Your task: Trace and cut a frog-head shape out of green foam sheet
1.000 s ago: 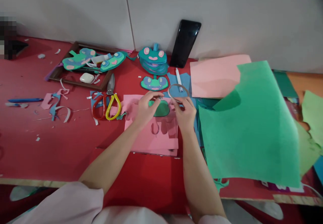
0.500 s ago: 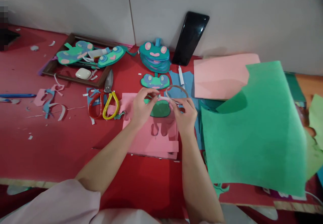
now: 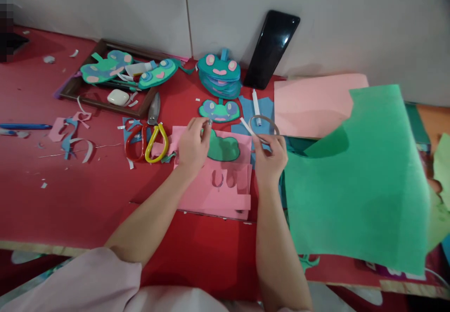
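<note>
My right hand (image 3: 270, 159) pinches a narrow, curling white strip (image 3: 264, 118); one end sticks out straight and the rest loops above the fingers. My left hand (image 3: 192, 145) is closed, its fingertips pressed together around something tiny and pale that I cannot make out. Between the hands lies a green cloud-shaped cutout (image 3: 225, 148), partly covered by my left hand, on pink sheets (image 3: 204, 195). Just behind it is a green-and-blue foam face (image 3: 218, 111) with pink lips. Red-and-yellow handled scissors (image 3: 156, 142) lie left of my left hand.
Several stacked foam faces (image 3: 220, 75) sit at the back beside a leaning black phone (image 3: 272, 49). A dark frame (image 3: 101, 105) holds more cutouts and a white case (image 3: 118, 97). Large green (image 3: 362, 195) and pink (image 3: 312, 106) sheets cover the right. A white tube (image 3: 256, 106) lies on blue foam.
My hands have moved apart: the left away to the left, the right to the right with the white strip. The green cutout between them shows more fully.
</note>
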Demonstrator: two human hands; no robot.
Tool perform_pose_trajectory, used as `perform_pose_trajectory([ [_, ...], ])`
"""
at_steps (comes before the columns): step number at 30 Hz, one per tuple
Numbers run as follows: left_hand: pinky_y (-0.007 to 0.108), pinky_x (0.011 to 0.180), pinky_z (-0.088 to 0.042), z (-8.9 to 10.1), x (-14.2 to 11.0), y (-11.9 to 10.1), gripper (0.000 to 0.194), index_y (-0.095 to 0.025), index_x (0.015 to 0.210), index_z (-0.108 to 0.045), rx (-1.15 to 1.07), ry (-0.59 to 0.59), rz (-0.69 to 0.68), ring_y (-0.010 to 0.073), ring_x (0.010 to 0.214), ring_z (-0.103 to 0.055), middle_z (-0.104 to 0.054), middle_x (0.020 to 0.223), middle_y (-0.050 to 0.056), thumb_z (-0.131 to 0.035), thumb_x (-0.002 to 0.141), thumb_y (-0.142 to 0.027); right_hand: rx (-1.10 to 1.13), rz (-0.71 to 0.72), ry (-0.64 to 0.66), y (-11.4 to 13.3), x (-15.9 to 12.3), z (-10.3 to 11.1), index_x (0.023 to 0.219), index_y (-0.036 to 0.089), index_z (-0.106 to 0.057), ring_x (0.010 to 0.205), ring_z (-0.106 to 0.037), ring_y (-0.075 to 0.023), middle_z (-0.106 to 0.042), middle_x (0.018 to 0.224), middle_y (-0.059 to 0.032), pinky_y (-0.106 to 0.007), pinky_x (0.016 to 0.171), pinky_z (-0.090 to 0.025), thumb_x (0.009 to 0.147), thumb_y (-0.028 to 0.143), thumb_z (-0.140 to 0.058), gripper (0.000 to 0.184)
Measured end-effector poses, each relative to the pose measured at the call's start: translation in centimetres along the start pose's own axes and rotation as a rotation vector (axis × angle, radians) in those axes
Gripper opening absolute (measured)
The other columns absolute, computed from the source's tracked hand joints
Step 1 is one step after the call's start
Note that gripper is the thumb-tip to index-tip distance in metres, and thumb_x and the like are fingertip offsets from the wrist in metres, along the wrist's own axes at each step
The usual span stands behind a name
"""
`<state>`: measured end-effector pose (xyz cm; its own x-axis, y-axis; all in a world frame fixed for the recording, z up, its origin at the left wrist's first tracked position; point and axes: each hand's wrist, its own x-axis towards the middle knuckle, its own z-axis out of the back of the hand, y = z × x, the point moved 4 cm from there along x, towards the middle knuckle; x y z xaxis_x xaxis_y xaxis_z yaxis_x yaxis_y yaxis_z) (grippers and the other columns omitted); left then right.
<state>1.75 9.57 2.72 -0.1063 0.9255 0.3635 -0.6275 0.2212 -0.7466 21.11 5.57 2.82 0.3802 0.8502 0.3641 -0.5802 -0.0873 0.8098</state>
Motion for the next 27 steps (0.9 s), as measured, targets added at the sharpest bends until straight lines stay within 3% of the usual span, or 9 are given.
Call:
perform_pose_trajectory([
  [3, 0.026, 0.051, -0.031, -0.1, -0.1, 0.5, 0.019, -0.019, 0.079, -0.059, 0.265, 0.057, 0.032, 0.0134, 0.053, -0.051, -0.058, 0.06, 0.001, -0.045, 0.089, -0.029, 0.1, -0.101, -0.058, -0.8, 0.1, 0.2, 0.084, 0.019, -0.064, 0.07, -0.06, -0.0114, -0.052, 0.083, -0.0021, -0.022, 0.049, -0.052, 0.081, 0.036, -0.059, 0.018],
  [5, 0.026, 0.05, -0.028, -0.7, -0.4, 0.4, 0.017, -0.02, 0.081, -0.058, 0.342, 0.144, 0.002, 0.0144, 0.053, -0.051, -0.06, 0.063, 0.001, -0.046, 0.088, -0.03, 0.164, -0.141, -0.085, -1.1, 0.0, 0.1, 0.085, 0.018, -0.062, 0.066, -0.061, -0.0104, -0.051, 0.085, -0.002, -0.022, 0.048, -0.053, 0.081, 0.038, -0.058, 0.02],
  [9, 0.027, 0.05, -0.029, -2.8, -1.8, -0.8, 0.011, -0.023, 0.08, -0.057, 0.331, 0.391, -0.195, 0.0159, 0.064, -0.057, -0.064, 0.077, 0.001, -0.051, 0.085, -0.031, 0.166, -0.138, -0.092, -1.1, -0.1, -0.2, 0.086, 0.018, -0.061, 0.064, -0.061, -0.0097, -0.051, 0.085, -0.0019, -0.021, 0.048, -0.053, 0.082, 0.039, -0.057, 0.022],
  [13, 0.028, 0.048, -0.031, -3.8, -2.8, -1.3, 0.014, -0.024, 0.079, -0.055, 0.333, 0.537, -0.217, 0.0185, 0.067, -0.058, -0.062, 0.076, 0.001, -0.064, 0.075, -0.033, 0.145, -0.128, -0.085, -1.2, -0.1, -0.3, 0.087, 0.018, -0.06, 0.063, -0.061, -0.0091, -0.052, 0.083, -0.0015, -0.02, 0.049, -0.053, 0.083, 0.039, -0.055, 0.022],
  [17, 0.03, 0.053, -0.036, -3.6, -3.0, -1.6, 0.028, -0.023, 0.086, -0.054, 0.338, 0.572, -0.265, 0.0235, 0.078, -0.061, -0.063, 0.085, 0.004, -0.071, 0.067, -0.034, 0.155, -0.151, -0.082, -1.3, -0.1, -0.3, 0.087, 0.018, -0.061, 0.061, -0.06, -0.0092, -0.053, 0.08, -0.0007, -0.021, 0.049, -0.053, 0.082, 0.039, -0.056, 0.022],
  [22, 0.03, 0.054, -0.037, -3.6, -2.9, -1.7, 0.02, -0.023, 0.087, -0.053, 0.343, 0.609, -0.278, 0.0231, 0.082, -0.061, -0.063, 0.087, 0.003, -0.067, 0.072, -0.026, 0.182, -0.164, -0.083, -1.3, 0.0, -0.2, 0.086, 0.018, -0.062, 0.061, -0.06, -0.0096, -0.054, 0.078, -0.0004, -0.021, 0.048, -0.052, 0.081, 0.038, -0.058, 0.02],
  [27, 0.03, 0.052, -0.036, -3.6, -3.0, -1.9, 0.014, -0.022, 0.084, -0.054, 0.317, 0.607, -0.212, 0.0211, 0.071, -0.06, -0.061, 0.084, 0.004, -0.063, 0.075, -0.028, 0.181, -0.181, -0.074, -1.4, -0.1, -0.3, 0.087, 0.019, -0.062, 0.061, -0.061, -0.0099, -0.055, 0.077, -0.0005, -0.022, 0.05, -0.052, 0.082, 0.039, -0.057, 0.022],
])
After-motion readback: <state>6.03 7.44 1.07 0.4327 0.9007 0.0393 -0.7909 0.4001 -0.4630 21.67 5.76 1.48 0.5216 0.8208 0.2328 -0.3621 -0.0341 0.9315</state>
